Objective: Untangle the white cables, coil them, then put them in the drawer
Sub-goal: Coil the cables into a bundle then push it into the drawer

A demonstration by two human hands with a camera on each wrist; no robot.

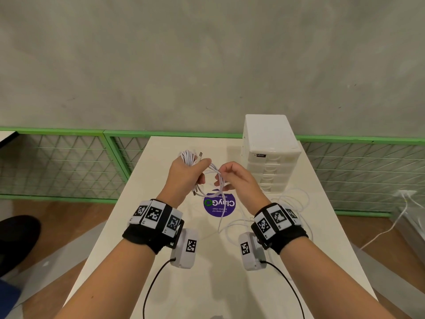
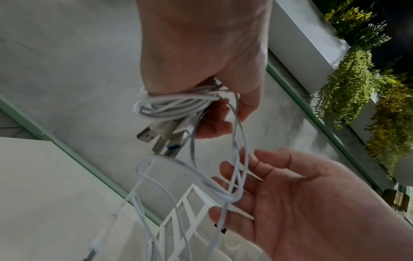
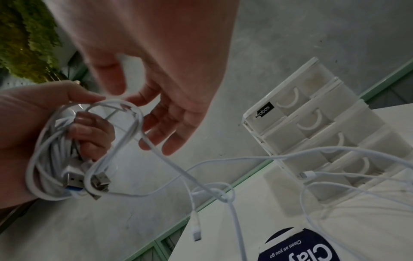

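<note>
My left hand (image 1: 195,173) grips a coiled bundle of white cables (image 1: 189,157) above the table; its USB plugs (image 2: 156,136) stick out below the fingers. A loose strand (image 1: 216,173) runs from the bundle across the straight fingers of my right hand (image 1: 226,177), which touches it without pinching. The strand carries a small knot (image 3: 225,196) lower down. More white cable (image 1: 291,201) lies in loops on the table at the right. The white drawer unit (image 1: 271,155) stands at the back right with all its drawers closed.
The white table (image 1: 207,284) bears a round purple sticker (image 1: 219,206) under my hands. A green mesh railing (image 1: 64,162) runs behind it below a grey wall. Another white cord (image 1: 391,229) trails on the floor at the right.
</note>
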